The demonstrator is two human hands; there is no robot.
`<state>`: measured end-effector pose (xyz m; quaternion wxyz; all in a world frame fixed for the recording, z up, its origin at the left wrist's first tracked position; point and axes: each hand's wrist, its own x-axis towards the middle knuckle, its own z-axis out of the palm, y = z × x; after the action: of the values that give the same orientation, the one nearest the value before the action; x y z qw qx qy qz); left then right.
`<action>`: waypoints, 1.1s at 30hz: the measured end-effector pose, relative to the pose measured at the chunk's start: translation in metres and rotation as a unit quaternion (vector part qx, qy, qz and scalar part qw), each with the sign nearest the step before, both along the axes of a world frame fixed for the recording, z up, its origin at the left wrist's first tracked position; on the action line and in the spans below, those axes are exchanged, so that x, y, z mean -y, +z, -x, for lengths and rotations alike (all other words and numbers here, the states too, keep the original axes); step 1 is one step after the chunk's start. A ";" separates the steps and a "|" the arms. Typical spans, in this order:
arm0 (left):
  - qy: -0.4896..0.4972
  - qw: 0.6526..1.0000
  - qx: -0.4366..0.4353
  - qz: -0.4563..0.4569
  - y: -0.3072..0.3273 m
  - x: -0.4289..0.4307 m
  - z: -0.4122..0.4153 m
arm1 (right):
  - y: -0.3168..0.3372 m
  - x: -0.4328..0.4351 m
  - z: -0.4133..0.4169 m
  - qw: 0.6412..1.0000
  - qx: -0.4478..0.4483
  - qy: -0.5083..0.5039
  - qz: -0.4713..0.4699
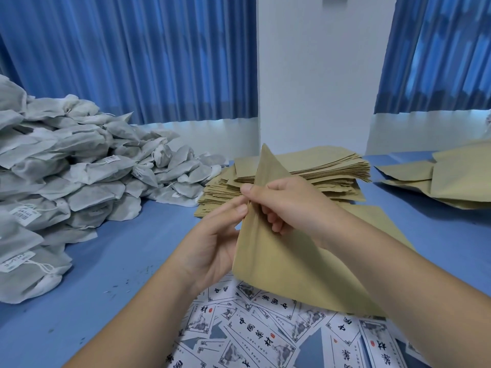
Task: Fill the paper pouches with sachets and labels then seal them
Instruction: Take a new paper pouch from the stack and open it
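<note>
Pinching pouch point(289, 269) edge at centre: left hand point(215, 243) and right hand point(289, 203), fingers curled on paper. Long axis runs 11 to 5. Sachets point(87, 179) at 9, nearer left hand. Labels point(255, 338) at 6.

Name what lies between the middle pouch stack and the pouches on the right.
Only a bare strip of blue table separates the stack from the right pouches, shown in the head view.

hands: 2 – left hand point(215, 243), right hand point(287, 205) | held pouch point(287, 261): 1 | pouch piles: 2 – centre stack point(318, 166), right pile point(451, 181), sheets uncountable | sachet heap point(66, 176): 1, dozens | labels point(252, 338): over ten, overlapping | curtains: 2 – left curtain point(132, 54), right curtain point(438, 54)
</note>
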<state>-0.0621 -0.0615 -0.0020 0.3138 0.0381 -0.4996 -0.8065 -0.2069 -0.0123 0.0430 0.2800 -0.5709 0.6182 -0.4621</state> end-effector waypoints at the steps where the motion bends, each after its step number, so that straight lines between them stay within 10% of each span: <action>1: -0.005 1.000 -0.008 0.001 0.000 -0.001 0.000 | 0.000 0.000 -0.003 1.000 -0.020 -0.010 0.010; 23: -0.057 0.995 -0.073 -0.029 0.004 -0.001 -0.002 | 0.012 -0.019 -0.028 0.964 -0.226 -0.104 0.095; 33: 0.134 0.968 -0.130 -0.167 0.005 0.010 0.009 | 0.024 0.034 -0.042 0.902 -0.400 -0.065 0.146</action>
<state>-0.0711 -0.0715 0.0030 0.4700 0.0514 -0.3028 -0.8275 -0.1654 -0.0467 0.0666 -0.1082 -0.7006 0.6395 -0.2975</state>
